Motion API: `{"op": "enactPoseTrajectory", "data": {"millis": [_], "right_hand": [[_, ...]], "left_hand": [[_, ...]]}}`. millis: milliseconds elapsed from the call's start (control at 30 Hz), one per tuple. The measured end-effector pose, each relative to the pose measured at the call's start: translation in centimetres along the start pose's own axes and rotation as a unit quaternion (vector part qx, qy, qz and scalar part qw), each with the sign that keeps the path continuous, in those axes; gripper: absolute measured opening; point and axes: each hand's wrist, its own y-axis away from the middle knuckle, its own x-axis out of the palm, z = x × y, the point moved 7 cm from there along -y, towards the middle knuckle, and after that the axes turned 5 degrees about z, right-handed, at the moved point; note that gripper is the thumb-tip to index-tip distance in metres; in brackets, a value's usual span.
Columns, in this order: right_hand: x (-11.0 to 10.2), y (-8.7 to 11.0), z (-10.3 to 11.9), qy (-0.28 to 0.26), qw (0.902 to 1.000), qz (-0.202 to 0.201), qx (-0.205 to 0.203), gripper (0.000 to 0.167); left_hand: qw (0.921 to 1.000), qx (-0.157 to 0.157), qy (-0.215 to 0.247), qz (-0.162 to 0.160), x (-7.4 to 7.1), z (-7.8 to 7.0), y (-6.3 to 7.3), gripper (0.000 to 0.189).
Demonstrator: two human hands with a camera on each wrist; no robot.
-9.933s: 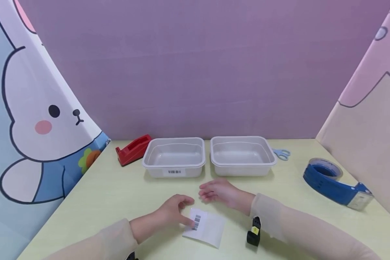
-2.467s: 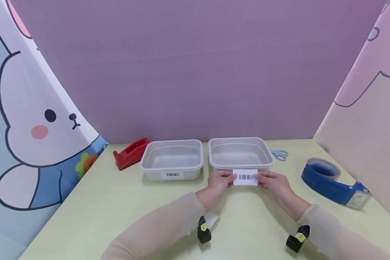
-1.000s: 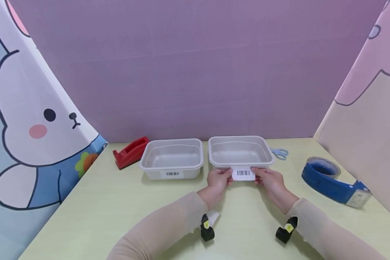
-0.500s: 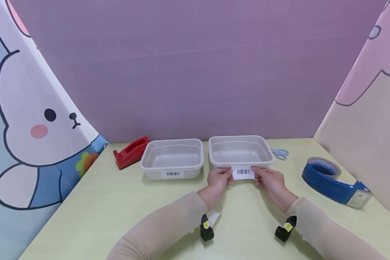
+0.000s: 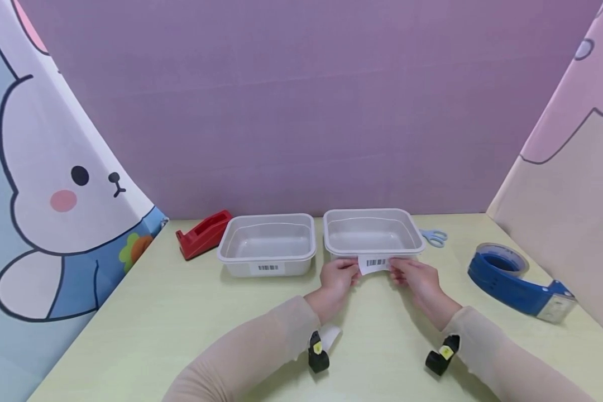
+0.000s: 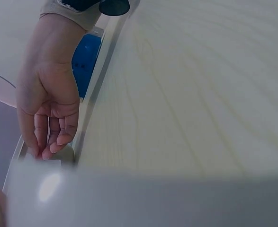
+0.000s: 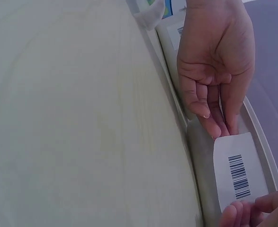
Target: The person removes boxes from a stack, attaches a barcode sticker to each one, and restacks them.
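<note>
left arm [image 5: 246, 352]: in from bottom edge, slants up and right, sleeved to near wrist
right arm [image 5: 517, 352]: in from lower right, slants up and left, sleeved likewise
left hand [image 5: 334, 280]: pinching, thumb toward head view, fingers bent behind
right hand [image 5: 421, 283]: pinching, same thumb-and-finger pose
palms: turned inward, facing each other
spacing: hands near each other, roughly level, not touching

The white rectangular plastic tub [image 5: 373, 229] behind the matt, barcoded white paper label [image 7: 240, 174] looks smooth, slightly glossy. Under that tub, the pale yellow tabletop [image 5: 191, 312] is wood-grained; beyond it, the purple cloth backdrop [image 5: 311, 111] is matt.
</note>
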Motion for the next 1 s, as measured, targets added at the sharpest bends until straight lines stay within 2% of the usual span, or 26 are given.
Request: {"op": "enactPoseTrajectory", "data": {"millis": [167,267,333,433,533,633,767,867,1000], "right_hand": [[0.0,0.0,0.0,-0.007,1.0000,0.003,-0.004,0.006],[0.1,0.0,0.1,-0.005,1.0000,0.004,-0.003,0.010],[0.2,0.0,0.1,0.001,1.0000,0.004,0.001,0.020],[0.3,0.1,0.1,0.019,0.9998,0.004,0.005,0.035],[0.4,0.2,0.3,0.032,0.9995,0.004,0.001,0.040],[0.5,0.2,0.5,0.023,0.9996,0.011,-0.007,0.031],[0.7,0.3,0.7,-0.005,0.9997,0.023,-0.010,0.014],[0.7,0.3,0.7,-0.014,0.9996,0.024,-0.010,0.013],[0.7,0.4,0.7,-0.018,0.9994,0.024,-0.014,0.022]], "left_hand": [[0.9997,0.005,-0.021,-0.006,0.0,-0.2,0.3,0.015],[0.9996,0.000,-0.029,-0.003,0.2,-0.5,0.9,0.016],[0.9993,-0.010,-0.033,0.014,0.8,-0.7,1.6,0.019],[0.9973,-0.023,-0.025,0.065,2.2,-1.2,2.6,0.024],[0.9939,-0.030,0.001,0.106,3.5,-1.8,3.1,0.025],[0.9919,-0.036,0.029,0.118,4.1,-1.8,2.9,0.028],[0.9923,-0.036,0.042,0.111,3.6,-1.4,2.2,0.036],[0.9924,-0.026,0.049,0.109,3.1,-1.1,1.7,0.039],[0.9925,-0.020,0.056,0.107,2.6,-0.9,1.3,0.039]]}}
